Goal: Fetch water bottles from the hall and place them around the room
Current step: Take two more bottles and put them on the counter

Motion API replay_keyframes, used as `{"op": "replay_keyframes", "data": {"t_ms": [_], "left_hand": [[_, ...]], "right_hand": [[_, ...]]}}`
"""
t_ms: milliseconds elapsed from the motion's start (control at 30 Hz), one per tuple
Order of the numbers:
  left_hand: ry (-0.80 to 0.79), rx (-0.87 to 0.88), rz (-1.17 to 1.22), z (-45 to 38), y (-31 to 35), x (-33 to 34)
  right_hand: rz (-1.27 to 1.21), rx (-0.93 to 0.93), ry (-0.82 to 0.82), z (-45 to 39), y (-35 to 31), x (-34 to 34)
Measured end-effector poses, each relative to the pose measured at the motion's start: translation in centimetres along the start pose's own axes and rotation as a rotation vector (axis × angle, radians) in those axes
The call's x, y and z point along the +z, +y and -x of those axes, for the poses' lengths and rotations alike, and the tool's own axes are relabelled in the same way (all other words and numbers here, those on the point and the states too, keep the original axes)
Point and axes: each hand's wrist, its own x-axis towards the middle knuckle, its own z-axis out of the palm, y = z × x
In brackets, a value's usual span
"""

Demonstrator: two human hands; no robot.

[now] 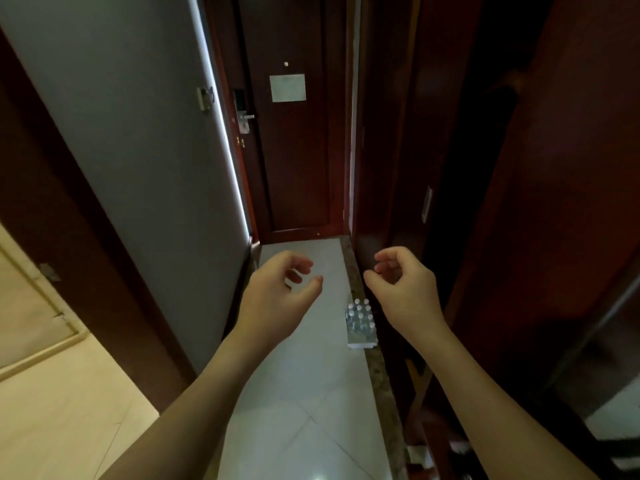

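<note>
A shrink-wrapped pack of several small water bottles [361, 322] with white caps stands on the pale tiled hall floor, close against the right-hand wall's stone skirting. My left hand [277, 299] hovers above the floor to the left of the pack, fingers loosely curled and holding nothing. Just above and to the right of the pack, my right hand [405, 289] is held out the same way, empty, fingers apart. Neither hand touches the bottles.
A dark wooden entrance door [294, 150] with a lever lock [245, 116] closes the far end of the narrow hall. A grey wall [138, 150] runs along the left, dark wood panelling [519, 202] along the right. A lit tiled room opens at the lower left.
</note>
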Motion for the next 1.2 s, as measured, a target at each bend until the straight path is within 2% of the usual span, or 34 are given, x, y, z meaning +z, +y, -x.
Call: {"op": "replay_keyframes", "data": {"t_ms": [233, 400, 700, 933, 1200], "left_hand": [[-0.002, -0.074, 0.02, -11.0, -5.5, 3.0], [0.004, -0.125, 0.078, -18.6, -11.9, 5.9], [-0.13, -0.165, 0.185, -36.7, -22.8, 12.6], [-0.278, -0.208, 0.215, -46.4, -29.1, 21.6], [-0.421, -0.258, 0.135, -52.6, -36.9, 35.3]], "right_hand": [[0.015, 0.014, -0.032, -12.3, 3.1, 3.5], [0.046, 0.069, -0.011, -20.4, 7.6, 7.7], [0.069, 0.203, 0.079, -35.8, 15.0, 16.7], [0.055, 0.341, 0.156, -43.8, 22.8, 19.9], [0.033, 0.539, 0.207, -51.7, 36.8, 23.1]]}}
